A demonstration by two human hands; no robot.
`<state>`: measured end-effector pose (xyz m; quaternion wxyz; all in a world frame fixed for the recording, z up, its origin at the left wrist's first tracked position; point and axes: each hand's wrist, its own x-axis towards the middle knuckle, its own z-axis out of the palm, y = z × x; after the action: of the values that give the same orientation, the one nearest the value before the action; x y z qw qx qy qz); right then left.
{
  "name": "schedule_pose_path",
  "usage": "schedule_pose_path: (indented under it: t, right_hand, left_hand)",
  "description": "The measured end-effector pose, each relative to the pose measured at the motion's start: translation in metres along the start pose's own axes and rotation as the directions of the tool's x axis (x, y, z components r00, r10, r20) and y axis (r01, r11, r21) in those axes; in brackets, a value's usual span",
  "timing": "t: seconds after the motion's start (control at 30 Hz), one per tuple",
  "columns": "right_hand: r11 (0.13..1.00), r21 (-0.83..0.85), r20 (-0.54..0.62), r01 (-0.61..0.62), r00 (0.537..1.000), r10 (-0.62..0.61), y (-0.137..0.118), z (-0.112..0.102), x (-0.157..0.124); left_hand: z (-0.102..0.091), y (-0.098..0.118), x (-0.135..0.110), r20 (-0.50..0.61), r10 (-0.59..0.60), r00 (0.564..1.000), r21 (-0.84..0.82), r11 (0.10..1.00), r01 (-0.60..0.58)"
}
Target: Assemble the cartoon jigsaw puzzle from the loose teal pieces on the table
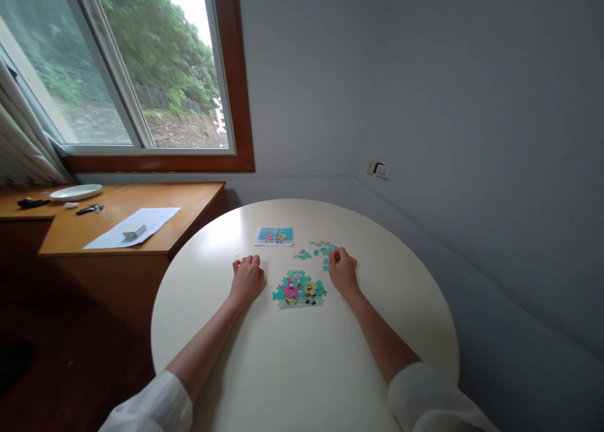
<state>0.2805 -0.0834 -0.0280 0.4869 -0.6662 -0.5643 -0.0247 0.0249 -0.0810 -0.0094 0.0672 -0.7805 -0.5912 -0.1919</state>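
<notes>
The left hand [247,280] lies curled shut on the round cream table [283,369]; the right hand [343,272], grip unclear, sits at loose teal cardboard jigsaw pieces [317,250], likely light, thin, bendable: best pinched at edges

Round bench [283,369]: smooth cream-white top, glossy; the window light lies on it as a pale patch.
Puzzle [299,289]: printed card, as it looks; bright colours, slight sheen.
Loose pieces [317,250]: the same printed card, with a teal face.
Picture card [274,236]: thin printed paper or card, I cannot tell which.
Wooden bench [141,243]: orange-brown wood, smooth, half-glossy varnish.
Sheet [136,226]: white paper, matt.
Plate [75,192]: white and glossy; material not clear.
Window frame [238,105]: brown wood, smooth.
Wall [425,73]: grey-white paint, matt.
Sleeves [155,407]: white cloth, matt, soft folds.
Floor [70,356]: dark red-brown, slight shine.
</notes>
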Motion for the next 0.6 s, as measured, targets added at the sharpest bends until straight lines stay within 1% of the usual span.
schedule_pose_path:
  t: [0.13, 0.23, 0.4, 0.6]
  right_hand:
    - [0.998, -0.062, 0.018, -0.015, 1.0, 0.016, 0.003, 0.0, -0.001]
    - [0.994, -0.105, 0.067, 0.008, 0.998, -0.001, 0.002, -0.001, -0.003]
    - [0.972, -0.2, 0.163, 0.123, 0.983, -0.09, -0.004, -0.007, -0.013]
    - [0.933, -0.241, 0.227, 0.266, 0.95, -0.213, -0.015, -0.017, -0.027]
  left_hand:
    - [0.001, 0.0, 0.0, -0.009, -0.018, 1.0, 0.006, 1.0, 0.018]
    - [0.0, 0.0, 0.0, -0.01, -0.028, 1.0, 0.008, 1.0, 0.029]
    - [0.0, -0.001, -0.001, -0.018, -0.022, 1.0, 0.002, 1.0, 0.022]
    - [-0.001, -0.002, -0.007, -0.028, -0.017, 0.999, -0.022, 1.0, 0.017]
